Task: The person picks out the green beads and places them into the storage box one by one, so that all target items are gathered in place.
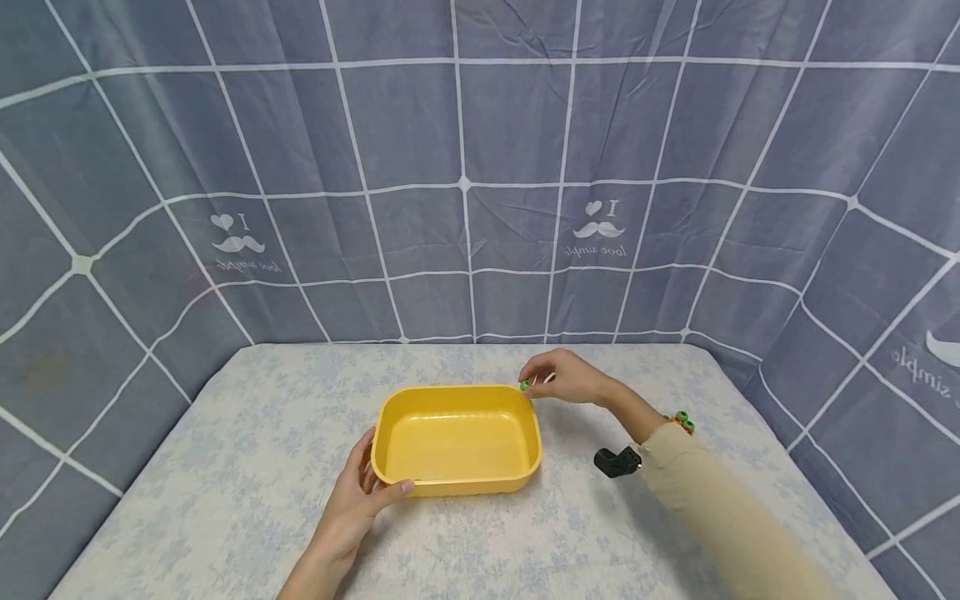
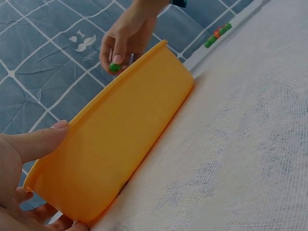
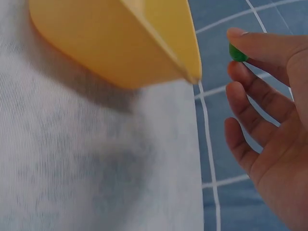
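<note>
Right there in the middle of the table (image 1: 247, 467) sits a yellow plastic tub (image 1: 457, 437), a shallow rectangular thing with rounded corners, smooth glossy walls and a thin rolled rim, with nothing lying in it that I can see. The tabletop is covered with a pale cloth of faint bluish floral print, and up close its weave looks coarse and gauzy. The left hand (image 1: 360, 500) holds the tub at its near left corner, thumb laid over the rim and fingers curled against the outer wall below. The right hand (image 1: 566, 377) is at the far right corner, just beside the rim, and pinches a small green bead (image 1: 524, 385) between thumb and forefinger; the bead is round, shiny and hard-looking, held just off the tub's edge rather than inside it. The other fingers of that hand are loosely spread. Its arm wears a soft beige sleeve (image 1: 712, 500), with a black wrist camera mount (image 1: 617, 461) strapped beneath. Behind the forearm, on the cloth, lies a short row of green and orange beads (image 1: 682, 421), well apart from the tub. All around hangs a grey-blue fabric backdrop (image 1: 480, 167), creased, gridded with white lines and printed with small moustache motifs.
</note>
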Available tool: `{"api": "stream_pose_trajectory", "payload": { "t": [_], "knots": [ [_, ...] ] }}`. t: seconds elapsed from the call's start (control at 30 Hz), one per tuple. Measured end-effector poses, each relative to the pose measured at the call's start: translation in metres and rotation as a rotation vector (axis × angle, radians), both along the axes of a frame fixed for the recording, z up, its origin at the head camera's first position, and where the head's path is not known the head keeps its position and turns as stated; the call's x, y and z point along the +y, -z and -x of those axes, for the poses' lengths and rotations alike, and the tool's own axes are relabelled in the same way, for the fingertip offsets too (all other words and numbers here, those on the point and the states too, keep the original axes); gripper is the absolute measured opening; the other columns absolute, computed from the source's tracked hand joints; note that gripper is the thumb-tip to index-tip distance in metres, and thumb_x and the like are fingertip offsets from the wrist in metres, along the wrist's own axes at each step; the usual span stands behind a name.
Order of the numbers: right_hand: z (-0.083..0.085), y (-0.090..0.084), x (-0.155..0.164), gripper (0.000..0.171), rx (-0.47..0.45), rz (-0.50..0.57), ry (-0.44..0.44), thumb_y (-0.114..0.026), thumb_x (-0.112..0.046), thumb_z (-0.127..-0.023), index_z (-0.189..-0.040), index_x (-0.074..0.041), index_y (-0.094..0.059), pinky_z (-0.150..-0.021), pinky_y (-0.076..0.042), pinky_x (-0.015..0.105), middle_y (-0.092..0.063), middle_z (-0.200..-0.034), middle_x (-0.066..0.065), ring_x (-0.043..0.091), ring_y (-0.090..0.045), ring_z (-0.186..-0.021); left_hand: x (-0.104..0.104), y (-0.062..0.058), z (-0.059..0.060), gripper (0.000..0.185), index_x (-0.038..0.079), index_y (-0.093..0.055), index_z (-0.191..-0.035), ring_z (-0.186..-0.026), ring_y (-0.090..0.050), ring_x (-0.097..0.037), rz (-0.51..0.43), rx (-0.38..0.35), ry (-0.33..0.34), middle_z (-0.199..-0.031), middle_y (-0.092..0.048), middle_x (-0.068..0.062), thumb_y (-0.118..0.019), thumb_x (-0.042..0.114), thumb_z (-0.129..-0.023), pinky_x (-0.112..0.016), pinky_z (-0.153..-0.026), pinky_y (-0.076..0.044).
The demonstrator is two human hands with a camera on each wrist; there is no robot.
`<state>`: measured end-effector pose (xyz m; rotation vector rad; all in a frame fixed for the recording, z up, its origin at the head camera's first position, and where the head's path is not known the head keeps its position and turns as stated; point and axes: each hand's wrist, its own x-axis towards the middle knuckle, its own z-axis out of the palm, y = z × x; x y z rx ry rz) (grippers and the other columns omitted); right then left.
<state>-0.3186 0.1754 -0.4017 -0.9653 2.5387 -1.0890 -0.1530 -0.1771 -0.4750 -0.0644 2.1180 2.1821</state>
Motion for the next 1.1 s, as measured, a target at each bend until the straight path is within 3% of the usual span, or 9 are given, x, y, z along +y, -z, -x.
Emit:
{"api": "stream_pose_trajectory", "payload": {
  "t": [0.27,0.6,1.1],
  "knots": [
    [0.0,-0.005,-0.036,0.018,0.012,-0.011,-0.092,-0.078,-0.012,-0.094,-0.11,-0.002,-0.076,-0.088,-0.059,0.032,-0.072,-0.099,-0.004,0.015,-0.066,-0.088,-0.001,0.0,-0.001,0.113,0.014,-0.006,-0.167,-0.154,-0.018,-0.036,0.02,-0.002,-0.006,-0.171,-0.011,-0.015,-0.086,0.017,-0.088,-0.052,-0.123,-0.023],
    [0.004,-0.009,-0.077,0.02,0.057,-0.021,-0.184,-0.077,-0.011,-0.095,-0.111,0.001,-0.076,-0.087,-0.057,0.026,-0.073,-0.099,-0.005,0.009,-0.065,-0.086,-0.001,0.001,-0.001,0.112,0.014,-0.004,-0.167,-0.155,-0.017,-0.036,0.017,-0.001,0.005,-0.171,-0.009,-0.015,-0.084,0.018,-0.09,-0.05,-0.123,-0.024],
    [0.002,-0.005,-0.117,0.021,0.081,-0.032,-0.266,-0.078,-0.01,-0.094,-0.112,0.001,-0.077,-0.083,-0.057,0.022,-0.074,-0.097,-0.005,0.006,-0.066,-0.085,0.001,-0.002,0.0,0.111,0.012,-0.003,-0.167,-0.154,-0.016,-0.04,0.051,0.008,0.022,-0.171,-0.005,-0.015,-0.083,0.018,-0.091,-0.053,-0.121,-0.029]
  ]
}}
